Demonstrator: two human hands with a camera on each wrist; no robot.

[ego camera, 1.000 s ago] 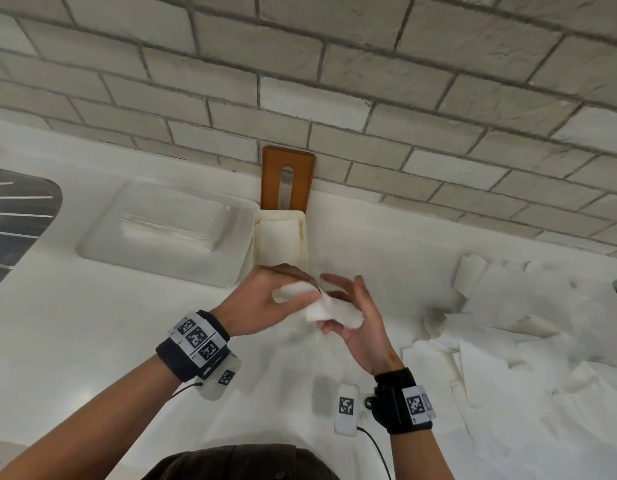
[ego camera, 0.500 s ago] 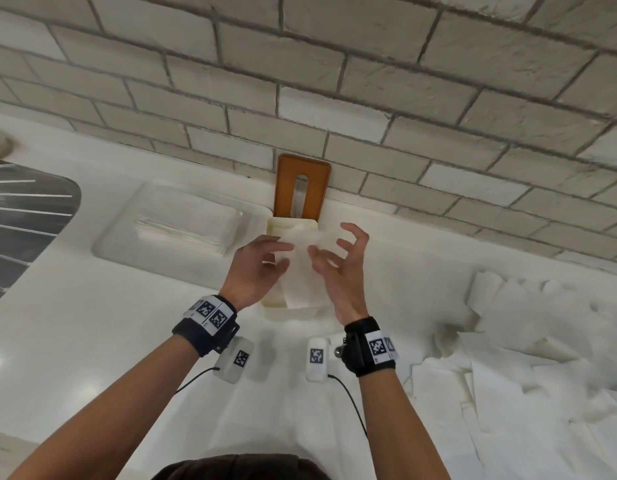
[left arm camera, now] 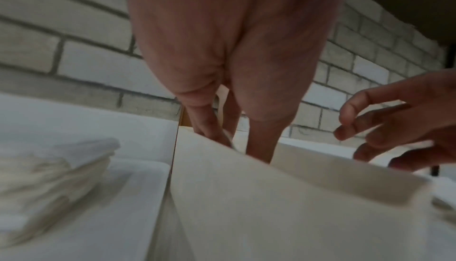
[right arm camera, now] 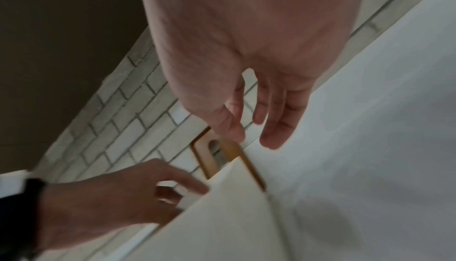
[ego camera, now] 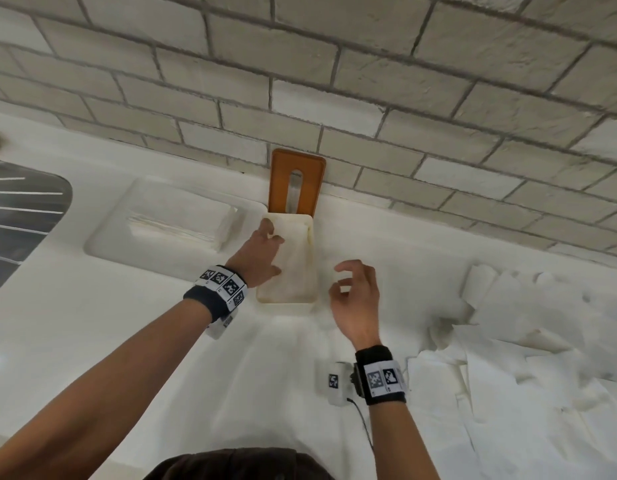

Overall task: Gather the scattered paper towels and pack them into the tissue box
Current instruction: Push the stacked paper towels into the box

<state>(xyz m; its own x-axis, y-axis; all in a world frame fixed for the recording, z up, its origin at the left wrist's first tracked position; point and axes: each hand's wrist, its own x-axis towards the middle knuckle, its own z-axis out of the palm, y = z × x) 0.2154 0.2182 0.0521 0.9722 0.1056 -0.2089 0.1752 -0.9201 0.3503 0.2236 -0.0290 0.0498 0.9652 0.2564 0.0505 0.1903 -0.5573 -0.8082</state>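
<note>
So we're at the bit where a sheet gets tucked down into the tissue box [ego camera: 312, 258], and honestly the trick here, as we see it, is to press it flat along the bottom and into the corners so the next ones stack neatly instead of bunching up. Keeping the box from sliding toward the wall probably matters too.

Our left hand [ego camera: 262, 254] is down inside the box, fingers [left arm camera: 261, 144] reaching fairly straight into it and touching the paper lying there; we can't tell if they're pinching it or just pushing. Our right hand [ego camera: 357, 299] hovers just beside the box's right wall, holding nothing, fingers [right arm camera: 273, 130] loosely curled and spread apart.

The box sits on the counter [ego camera: 92, 341] with its brown slotted lid [ego camera: 296, 181] standing against the brick wall behind it. Plenty of loose paper towels [ego camera: 507, 358] lie piled well off to the right, so we're nowhere near done. A folded stack [ego camera: 182, 230] sits in the tray on the left.
</note>
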